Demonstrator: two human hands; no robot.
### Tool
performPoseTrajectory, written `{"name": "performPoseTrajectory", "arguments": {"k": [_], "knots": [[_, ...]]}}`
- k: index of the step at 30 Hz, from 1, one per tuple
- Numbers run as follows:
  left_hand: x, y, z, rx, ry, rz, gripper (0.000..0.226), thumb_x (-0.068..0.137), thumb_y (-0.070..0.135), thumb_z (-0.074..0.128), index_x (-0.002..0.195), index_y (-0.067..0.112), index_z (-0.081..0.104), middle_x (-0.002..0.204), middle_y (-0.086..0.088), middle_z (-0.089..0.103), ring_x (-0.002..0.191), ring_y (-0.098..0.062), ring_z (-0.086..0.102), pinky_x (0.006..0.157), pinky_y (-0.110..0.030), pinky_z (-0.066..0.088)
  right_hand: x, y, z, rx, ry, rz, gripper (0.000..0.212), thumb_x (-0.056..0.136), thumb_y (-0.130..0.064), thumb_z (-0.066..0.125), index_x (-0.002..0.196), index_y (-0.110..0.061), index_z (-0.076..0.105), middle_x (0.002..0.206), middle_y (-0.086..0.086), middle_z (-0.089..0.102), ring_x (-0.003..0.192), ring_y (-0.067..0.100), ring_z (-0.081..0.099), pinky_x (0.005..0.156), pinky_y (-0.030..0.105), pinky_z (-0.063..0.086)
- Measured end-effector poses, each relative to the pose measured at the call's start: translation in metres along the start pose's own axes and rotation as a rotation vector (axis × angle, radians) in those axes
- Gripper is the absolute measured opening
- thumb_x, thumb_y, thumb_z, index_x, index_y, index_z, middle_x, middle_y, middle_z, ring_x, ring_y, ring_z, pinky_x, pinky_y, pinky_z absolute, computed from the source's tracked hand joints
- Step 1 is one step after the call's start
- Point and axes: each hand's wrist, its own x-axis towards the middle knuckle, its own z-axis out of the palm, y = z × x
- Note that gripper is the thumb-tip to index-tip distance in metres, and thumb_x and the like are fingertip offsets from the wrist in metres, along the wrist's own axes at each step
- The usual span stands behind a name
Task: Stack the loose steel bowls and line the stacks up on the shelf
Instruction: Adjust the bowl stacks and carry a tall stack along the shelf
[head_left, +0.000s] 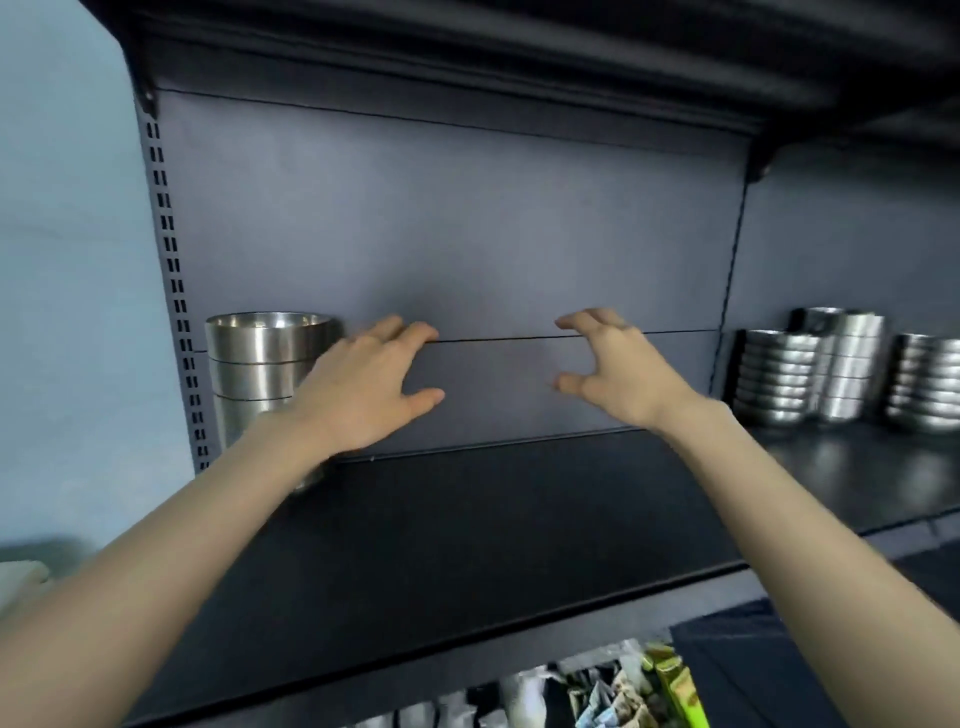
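A tall stack of steel bowls (260, 364) stands at the far left of the dark shelf (467, 519), against the back panel. My left hand (363, 384) hovers just right of that stack, fingers spread, holding nothing; my left forearm hides the stack's lower right part. My right hand (618, 369) is raised over the middle of the shelf, fingers curled apart and empty. On the neighbouring shelf section to the right stand three more stacks of steel bowls: a low one (774, 379), a taller one (852, 364) and one cut off by the frame edge (930, 384).
A shelf board above (467, 41) overhangs the bay. A slotted upright (174, 291) runs down the left side beside a pale blue wall. A vertical divider (727, 312) separates the two shelf sections. Packaged goods (623, 691) show on a lower level.
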Motion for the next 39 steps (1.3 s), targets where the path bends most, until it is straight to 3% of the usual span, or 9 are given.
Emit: {"name": "performPoseTrajectory", "arguments": {"k": [4, 10, 14, 21, 27, 39], "knots": [[0.005, 0.093, 0.016, -0.053, 0.03, 0.089, 0.065, 0.087, 0.048, 0.058, 0.143, 0.025, 0.032, 0.138, -0.002, 0.041, 0.129, -0.026, 0.039, 0.102, -0.045, 0.039, -0.062, 0.062, -0.055, -0.112, 0.003, 0.05, 0.067, 0.086, -0.033, 0.069, 0.143, -0.019, 0.038, 0.147, 0.004, 0.032, 0.131, 0.03, 0.041, 0.106, 0.044, 0.038], [0.009, 0.223, 0.055, -0.066, 0.02, 0.233, 0.067, 0.089, 0.051, 0.055, 0.144, 0.023, 0.029, 0.141, 0.0, 0.039, 0.13, -0.022, 0.037, 0.104, -0.039, 0.034, -0.148, 0.158, -0.123, -0.221, -0.032, 0.142, 0.068, 0.086, -0.033, 0.07, 0.144, -0.016, 0.038, 0.146, 0.007, 0.032, 0.131, 0.031, 0.04, 0.106, 0.038, 0.037], [0.039, 0.286, 0.066, -0.04, 0.018, 0.311, 0.067, 0.089, 0.053, 0.053, 0.145, 0.025, 0.028, 0.141, 0.001, 0.039, 0.128, -0.021, 0.037, 0.102, -0.037, 0.033, -0.17, 0.212, -0.162, -0.244, -0.024, 0.2, 0.066, 0.085, -0.031, 0.07, 0.142, -0.016, 0.039, 0.146, 0.007, 0.033, 0.128, 0.032, 0.042, 0.103, 0.043, 0.041], [0.121, 0.373, 0.093, -0.083, 0.097, 0.414, 0.065, 0.088, 0.052, 0.054, 0.143, 0.026, 0.031, 0.136, 0.003, 0.043, 0.126, -0.017, 0.038, 0.1, -0.034, 0.033, -0.158, 0.311, -0.207, -0.288, 0.037, 0.248, 0.07, 0.086, -0.034, 0.069, 0.145, -0.018, 0.036, 0.145, 0.008, 0.034, 0.129, 0.032, 0.042, 0.104, 0.04, 0.039], [0.19, 0.433, 0.154, -0.128, 0.09, 0.437, 0.065, 0.089, 0.051, 0.054, 0.144, 0.027, 0.03, 0.134, 0.006, 0.042, 0.125, -0.015, 0.037, 0.101, -0.032, 0.033, -0.131, 0.401, -0.222, -0.303, 0.027, 0.284, 0.067, 0.087, -0.035, 0.067, 0.145, -0.02, 0.036, 0.146, 0.003, 0.032, 0.128, 0.031, 0.044, 0.101, 0.046, 0.041], [0.313, 0.562, 0.253, -0.113, 0.095, 0.456, 0.064, 0.088, 0.05, 0.055, 0.142, 0.025, 0.032, 0.137, 0.003, 0.042, 0.124, -0.018, 0.041, 0.102, -0.039, 0.038, -0.085, 0.594, -0.249, -0.272, 0.056, 0.277, 0.062, 0.088, -0.032, 0.066, 0.142, -0.019, 0.039, 0.146, 0.004, 0.034, 0.125, 0.03, 0.046, 0.1, 0.043, 0.042]]}}
